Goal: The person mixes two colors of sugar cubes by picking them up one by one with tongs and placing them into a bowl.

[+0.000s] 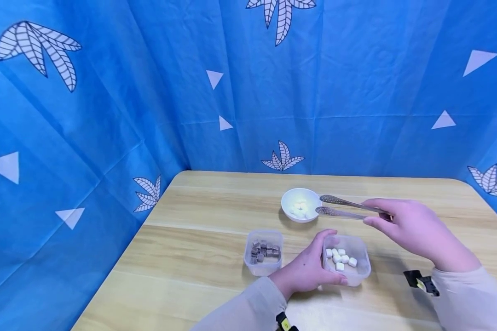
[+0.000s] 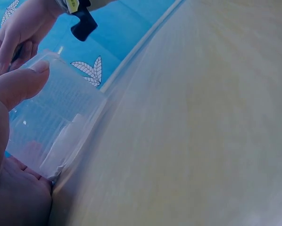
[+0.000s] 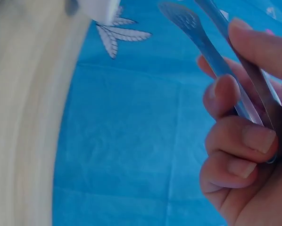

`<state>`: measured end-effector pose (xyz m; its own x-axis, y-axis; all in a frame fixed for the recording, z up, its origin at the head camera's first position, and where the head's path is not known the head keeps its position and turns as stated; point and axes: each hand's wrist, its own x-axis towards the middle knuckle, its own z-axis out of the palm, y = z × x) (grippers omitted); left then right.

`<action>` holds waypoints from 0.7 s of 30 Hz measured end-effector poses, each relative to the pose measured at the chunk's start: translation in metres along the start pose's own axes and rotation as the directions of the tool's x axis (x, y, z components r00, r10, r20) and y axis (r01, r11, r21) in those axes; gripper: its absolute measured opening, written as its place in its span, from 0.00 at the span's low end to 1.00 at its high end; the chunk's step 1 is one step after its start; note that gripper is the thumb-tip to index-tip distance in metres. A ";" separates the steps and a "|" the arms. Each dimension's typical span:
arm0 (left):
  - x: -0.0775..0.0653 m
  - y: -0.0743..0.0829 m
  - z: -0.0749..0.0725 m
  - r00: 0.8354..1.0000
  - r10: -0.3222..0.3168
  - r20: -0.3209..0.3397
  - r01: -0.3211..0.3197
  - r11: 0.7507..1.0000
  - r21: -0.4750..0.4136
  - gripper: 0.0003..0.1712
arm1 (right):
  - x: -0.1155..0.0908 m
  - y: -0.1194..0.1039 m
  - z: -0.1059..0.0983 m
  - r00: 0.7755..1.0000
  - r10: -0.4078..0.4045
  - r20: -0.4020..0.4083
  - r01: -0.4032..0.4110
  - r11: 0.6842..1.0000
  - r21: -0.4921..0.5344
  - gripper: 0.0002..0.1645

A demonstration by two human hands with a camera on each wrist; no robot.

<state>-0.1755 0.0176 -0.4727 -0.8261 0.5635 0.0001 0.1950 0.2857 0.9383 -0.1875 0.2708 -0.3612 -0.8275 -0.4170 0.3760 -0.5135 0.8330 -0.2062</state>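
Observation:
My left hand (image 1: 308,269) grips the left side of a clear plastic container (image 1: 362,271) holding several small white cubes (image 1: 340,266). In the left wrist view, the thumb lies at the rim of that container (image 2: 70,89) and the fingers are low against its wall. Metal tongs (image 1: 343,202) with dimpled tips are held in my right hand (image 1: 414,230), above the table and to the right. Their tips are apart, near the right rim of a white bowl (image 1: 287,212) with white cubes inside. The right wrist view shows curled fingers around the tongs (image 3: 211,56).
Left of my left hand stands a second clear container (image 1: 250,266) with several dark brown cubes (image 1: 269,252). The wooden table (image 1: 182,257) ends at a blue curtain (image 1: 252,92) behind and along the left side.

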 end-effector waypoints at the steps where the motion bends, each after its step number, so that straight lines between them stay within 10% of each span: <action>1: 0.000 0.000 0.000 1.000 -0.003 -0.004 0.003 1.000 0.001 0.60 | -0.002 0.001 -0.003 1.000 -0.003 0.005 0.002 1.000 0.003 0.22; 13: -0.001 0.003 0.000 0.999 -0.013 -0.030 0.014 1.000 0.020 0.62 | -0.021 0.006 -0.037 0.992 -0.031 0.123 0.031 1.000 0.006 0.17; 21: -0.001 0.002 0.000 1.000 -0.020 -0.024 0.020 1.000 -0.008 0.62 | -0.023 -0.001 -0.040 0.944 0.042 0.328 -0.039 0.999 -0.016 0.18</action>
<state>-0.1740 0.0179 -0.4710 -0.8423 0.5389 -0.0109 0.1739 0.2909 0.9408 -0.1589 0.2942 -0.3338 -0.8771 -0.4777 0.0495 -0.4770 0.8544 -0.2059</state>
